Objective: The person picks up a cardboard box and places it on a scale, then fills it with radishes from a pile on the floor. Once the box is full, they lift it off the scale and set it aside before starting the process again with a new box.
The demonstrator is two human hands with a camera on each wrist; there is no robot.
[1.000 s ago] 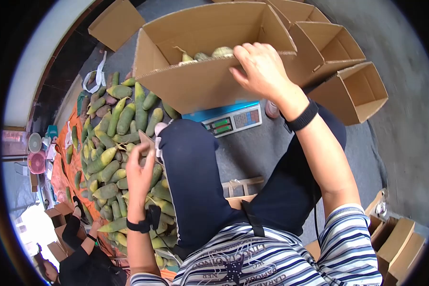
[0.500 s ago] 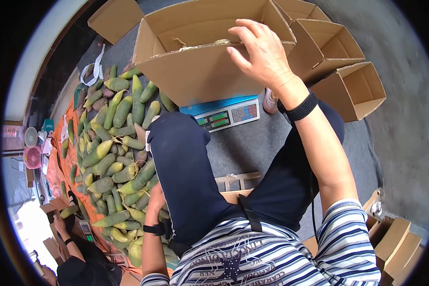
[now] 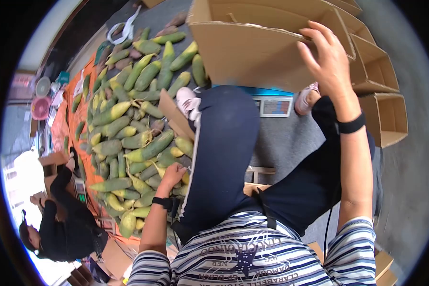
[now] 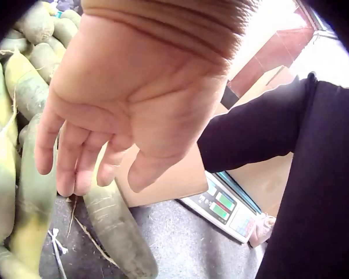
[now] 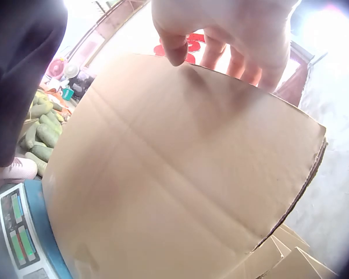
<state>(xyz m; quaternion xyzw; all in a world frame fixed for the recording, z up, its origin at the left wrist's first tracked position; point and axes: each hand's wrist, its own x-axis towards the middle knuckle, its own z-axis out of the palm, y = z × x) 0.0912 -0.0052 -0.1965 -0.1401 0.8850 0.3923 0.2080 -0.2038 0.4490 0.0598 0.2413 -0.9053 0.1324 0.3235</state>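
Note:
My left hand (image 3: pixel 173 175) is low over a heap of green radishes (image 3: pixel 150 145), beside my left knee. In the left wrist view its fingers hang loosely, fingertips at the upper end of a long green radish (image 4: pixel 119 229). A large cardboard carton (image 3: pixel 262 55) stands on a blue-topped digital scale (image 3: pixel 275 106) in front of me. At the carton's near rim is my right hand (image 3: pixel 331 62), fingers spread and reaching over the edge. The right wrist view shows the thumb and fingertips along that rim, gripping nothing. The carton's front wall hides most of its inside.
More cartons (image 3: pixel 383 119) stand on the right. A cardboard piece (image 3: pixel 175 114) leans by my shoe (image 3: pixel 188 101). A white plastic bag (image 3: pixel 125 29) lies beyond the heap. At lower left another person (image 3: pixel 71 219) in black sits near a second scale (image 3: pixel 80 190).
My left hand has dropped from above the heap down to the radishes beside my knee. My right hand has lifted a little from the carton rim. The head view has swung left.

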